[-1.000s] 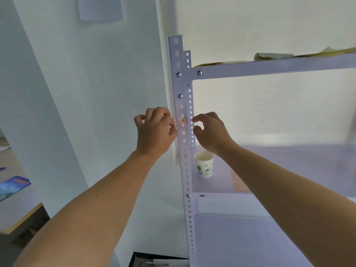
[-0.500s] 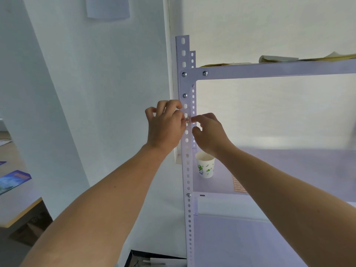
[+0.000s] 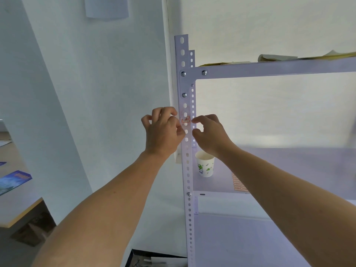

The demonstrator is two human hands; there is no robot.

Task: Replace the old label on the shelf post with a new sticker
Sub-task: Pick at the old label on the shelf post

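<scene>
A small red-bordered label (image 3: 185,120) with a handwritten mark sits flat on the front of the white perforated shelf post (image 3: 187,170), at hand height. My left hand (image 3: 163,132) is at the post's left edge, fingers loosely curled, thumb against the post just below the label. My right hand (image 3: 210,133) is at the right side, with its index fingertip touching the label's right edge and the thumb held apart below. Neither hand grips anything. A sheet of red-bordered stickers (image 3: 238,185) lies on the middle shelf, partly hidden by my right forearm.
A paper cup (image 3: 205,164) with a green print stands on the middle shelf (image 3: 289,166) just behind the post. Papers lie on the top shelf (image 3: 277,67). A wall corner is left of the post, a desk (image 3: 17,205) with a booklet far left.
Half a second ago both hands' fingertips met over the label and hid it. They have since drawn slightly apart, and the label shows flat on the post.
</scene>
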